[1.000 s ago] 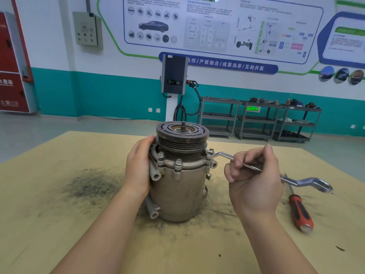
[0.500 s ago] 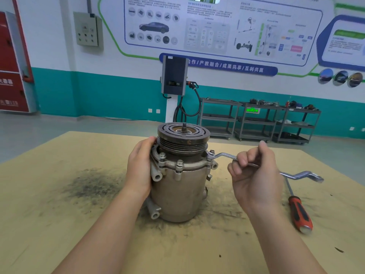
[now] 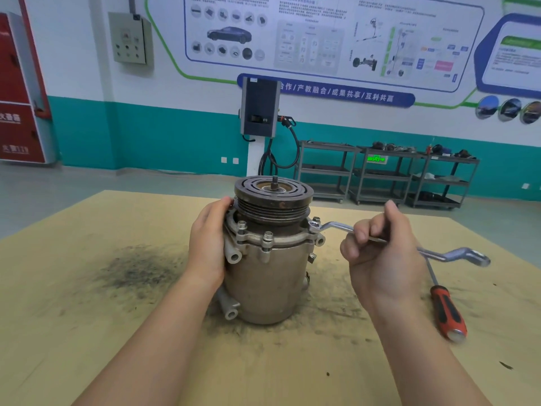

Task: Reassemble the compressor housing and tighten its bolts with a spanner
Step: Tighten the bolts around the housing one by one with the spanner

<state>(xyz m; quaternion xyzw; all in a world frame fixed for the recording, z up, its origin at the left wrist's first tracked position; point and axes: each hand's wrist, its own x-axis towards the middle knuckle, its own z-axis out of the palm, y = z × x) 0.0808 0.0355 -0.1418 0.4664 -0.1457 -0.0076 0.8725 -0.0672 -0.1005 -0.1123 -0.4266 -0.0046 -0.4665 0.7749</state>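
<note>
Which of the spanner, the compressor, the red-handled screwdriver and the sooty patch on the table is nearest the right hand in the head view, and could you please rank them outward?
1. Spanner: gripped in the right hand.
2. Compressor: just to its left.
3. Screwdriver: lying on the table to its right.
4. Sooty patch: farthest, beyond the compressor on the left.

Upright grey compressor [image 3: 268, 276]; offset spanner [image 3: 336, 227] ringed on its right flange bolt [image 3: 315, 221]
</note>
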